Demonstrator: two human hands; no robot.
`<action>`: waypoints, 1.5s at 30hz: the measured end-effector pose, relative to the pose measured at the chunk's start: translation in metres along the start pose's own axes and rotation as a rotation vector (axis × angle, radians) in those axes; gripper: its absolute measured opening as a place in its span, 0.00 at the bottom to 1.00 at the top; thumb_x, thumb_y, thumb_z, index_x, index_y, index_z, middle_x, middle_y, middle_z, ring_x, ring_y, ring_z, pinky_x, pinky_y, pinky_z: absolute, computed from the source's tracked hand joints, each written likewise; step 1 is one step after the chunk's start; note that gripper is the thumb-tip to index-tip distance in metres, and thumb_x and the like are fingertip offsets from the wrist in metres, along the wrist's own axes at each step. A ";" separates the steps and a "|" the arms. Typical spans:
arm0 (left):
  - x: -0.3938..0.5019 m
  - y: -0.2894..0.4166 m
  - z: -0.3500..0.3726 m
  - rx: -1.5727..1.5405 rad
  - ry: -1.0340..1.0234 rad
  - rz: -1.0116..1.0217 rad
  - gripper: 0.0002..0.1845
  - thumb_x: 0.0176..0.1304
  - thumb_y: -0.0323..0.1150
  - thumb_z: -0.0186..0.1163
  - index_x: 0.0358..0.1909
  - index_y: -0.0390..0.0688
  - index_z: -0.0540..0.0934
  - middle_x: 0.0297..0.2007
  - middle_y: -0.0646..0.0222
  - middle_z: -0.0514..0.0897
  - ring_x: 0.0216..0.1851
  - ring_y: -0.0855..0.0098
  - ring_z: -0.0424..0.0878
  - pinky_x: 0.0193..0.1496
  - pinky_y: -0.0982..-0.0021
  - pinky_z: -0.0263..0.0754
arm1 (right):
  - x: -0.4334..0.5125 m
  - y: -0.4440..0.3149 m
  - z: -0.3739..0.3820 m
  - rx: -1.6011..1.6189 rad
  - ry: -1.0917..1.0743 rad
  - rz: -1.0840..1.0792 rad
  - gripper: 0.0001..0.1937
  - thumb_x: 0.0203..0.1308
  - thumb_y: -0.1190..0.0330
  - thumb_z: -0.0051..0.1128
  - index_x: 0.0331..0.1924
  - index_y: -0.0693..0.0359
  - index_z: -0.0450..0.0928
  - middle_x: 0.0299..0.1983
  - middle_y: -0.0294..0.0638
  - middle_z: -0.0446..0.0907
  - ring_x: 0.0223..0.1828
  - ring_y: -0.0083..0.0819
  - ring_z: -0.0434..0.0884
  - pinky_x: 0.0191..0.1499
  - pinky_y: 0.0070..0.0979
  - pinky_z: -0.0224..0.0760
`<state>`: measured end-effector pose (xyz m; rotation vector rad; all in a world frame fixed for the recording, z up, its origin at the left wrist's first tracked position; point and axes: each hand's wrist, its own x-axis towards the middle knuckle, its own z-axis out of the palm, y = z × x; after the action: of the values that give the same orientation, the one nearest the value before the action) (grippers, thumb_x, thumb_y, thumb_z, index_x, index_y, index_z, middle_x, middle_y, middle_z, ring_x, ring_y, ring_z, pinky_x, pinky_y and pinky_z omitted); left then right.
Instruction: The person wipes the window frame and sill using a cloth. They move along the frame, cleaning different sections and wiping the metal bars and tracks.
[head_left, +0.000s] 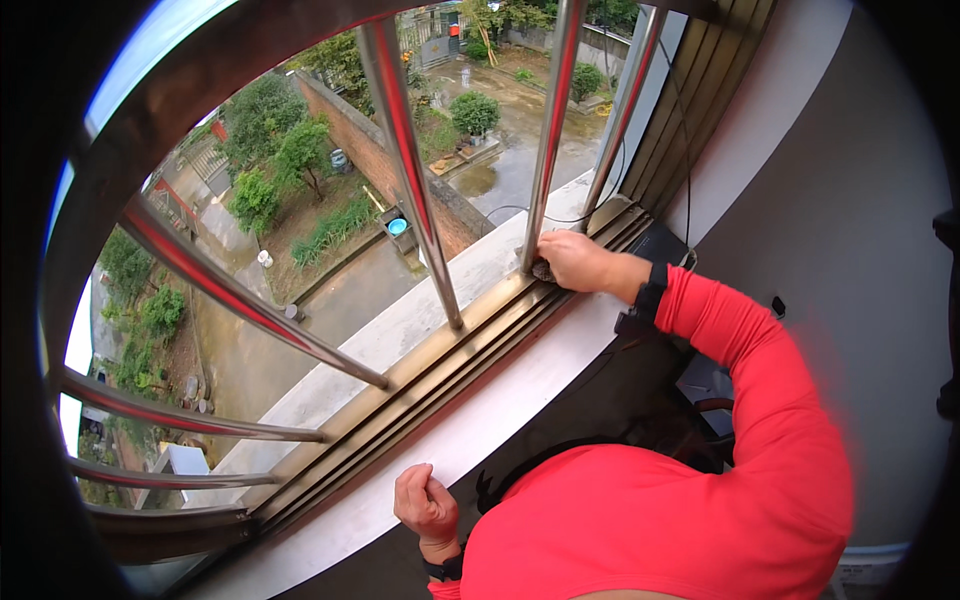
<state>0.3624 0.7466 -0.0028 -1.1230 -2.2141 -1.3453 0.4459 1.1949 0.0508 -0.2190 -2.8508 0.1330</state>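
My right hand (576, 259) is at the window track (480, 330), beside the foot of a metal window bar (553, 135). Its fingers are closed on a dark, rough scrubbing pad (543, 271), mostly covered by the hand and pressed against the track by the bar. The pad's exact material is too small to tell. Lower down, my left hand (426, 504) is at the edge of the white inner sill (480, 412), its fingers curled in and nothing visible in them. Both wrists wear black bands.
Several upright metal bars stand along the track. A thin black cable (686, 142) hangs at the right window frame (694, 97), near a dark flat device (660, 246). Outside, beyond a pale ledge (330, 382), a yard with a brick wall (352, 142) lies below.
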 end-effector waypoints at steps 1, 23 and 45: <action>0.000 0.000 0.000 0.002 -0.004 0.002 0.12 0.55 0.14 0.55 0.38 0.38 0.81 0.35 0.58 0.83 0.34 0.56 0.83 0.35 0.64 0.79 | -0.003 -0.002 0.004 0.042 0.008 -0.066 0.09 0.51 0.77 0.53 0.36 0.61 0.81 0.38 0.44 0.80 0.46 0.47 0.79 0.51 0.37 0.76; 0.002 0.005 -0.002 -0.004 -0.047 0.000 0.10 0.58 0.13 0.53 0.37 0.36 0.80 0.35 0.57 0.82 0.35 0.57 0.82 0.39 0.65 0.77 | 0.040 -0.012 -0.005 0.443 0.276 0.410 0.13 0.57 0.79 0.46 0.39 0.62 0.84 0.39 0.55 0.82 0.46 0.53 0.82 0.50 0.40 0.76; 0.002 0.005 0.003 0.116 -0.032 0.021 0.09 0.57 0.15 0.55 0.35 0.37 0.80 0.34 0.57 0.83 0.34 0.56 0.83 0.37 0.64 0.78 | -0.012 0.028 -0.022 0.155 -0.116 0.146 0.14 0.52 0.78 0.54 0.43 0.61 0.85 0.43 0.49 0.82 0.49 0.50 0.80 0.54 0.39 0.73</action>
<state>0.3656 0.7510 0.0002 -1.1300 -2.2644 -1.1824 0.4671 1.2221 0.0650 -0.3994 -2.9188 0.4072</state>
